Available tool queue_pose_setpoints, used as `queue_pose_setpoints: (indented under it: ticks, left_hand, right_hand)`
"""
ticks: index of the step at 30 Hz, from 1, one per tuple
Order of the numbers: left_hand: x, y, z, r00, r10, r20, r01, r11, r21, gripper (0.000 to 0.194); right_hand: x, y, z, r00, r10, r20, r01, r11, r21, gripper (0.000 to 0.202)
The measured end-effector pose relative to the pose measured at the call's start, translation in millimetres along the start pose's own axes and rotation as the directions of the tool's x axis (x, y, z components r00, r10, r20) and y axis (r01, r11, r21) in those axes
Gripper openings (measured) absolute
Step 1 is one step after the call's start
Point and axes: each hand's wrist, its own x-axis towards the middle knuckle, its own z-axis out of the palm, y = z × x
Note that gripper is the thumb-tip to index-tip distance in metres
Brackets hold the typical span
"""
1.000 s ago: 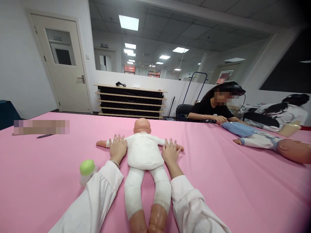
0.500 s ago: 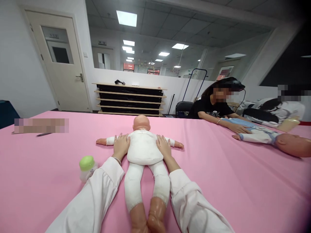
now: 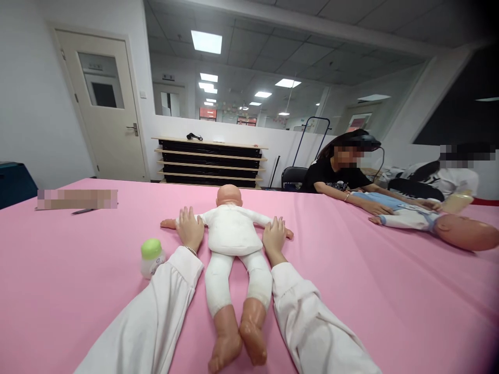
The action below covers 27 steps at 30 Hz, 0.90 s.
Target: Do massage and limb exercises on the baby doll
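Note:
A baby doll point(image 3: 234, 231) with a white cloth body lies on the pink table, its bald head pointing away from me and its bare feet nearest me. No face shows on the head. My left hand point(image 3: 190, 228) rests across the doll's left-side arm, fingers stretched out. Over the other arm lies my right hand point(image 3: 275, 235), also with fingers extended and slightly spread. Beyond each hand the doll's small hands stick out on the table. My palms are hidden from view.
A jar with a green lid point(image 3: 151, 258) stands left of my left sleeve. At the far left lie a blurred-out item point(image 3: 77, 199) and a dark pen-like object point(image 3: 83, 211). On the right, a person point(image 3: 343, 171) has their hands on another doll point(image 3: 413, 215).
My hands have slid outward from beside the doll's torso along its arms. The whole view has shifted slightly, and more of the doll's feet shows.

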Motion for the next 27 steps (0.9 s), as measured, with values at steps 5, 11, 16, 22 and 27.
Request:
queue_pose_setpoints:
  ticks: [5,11,16,22,27]
  left_hand:
    - [-20,9,-14.1,0.946,0.323,0.013,-0.284,0.851,-0.442,0.047]
    - [-58,13,-46.7,0.753,0.652,0.085,-0.499,0.651,-0.572,0.048]
    - [-74,6,-65.3,0.641,0.663,0.387,-0.465,0.736,-0.492,0.048]
    - [-84,-2,-87.8,0.652,0.521,0.550,-0.382,0.853,-0.356,0.049]
    - [-112,-2,-119.9,0.507,0.674,0.537,-0.478,0.738,-0.476,0.045]
  right_hand:
    - [-11,9,-5,0.974,-0.092,0.206,-0.004,0.907,0.422,0.062]
    - [-52,-3,-36,0.784,-0.515,0.346,0.280,0.791,0.543,0.065]
    - [-71,-7,-49,0.498,-0.712,0.495,0.567,0.699,0.435,0.056]
    - [-80,4,-53,0.572,-0.636,0.518,0.502,0.771,0.392,0.056]
    - [-124,5,-92,0.539,-0.657,0.528,0.535,0.750,0.388,0.050]
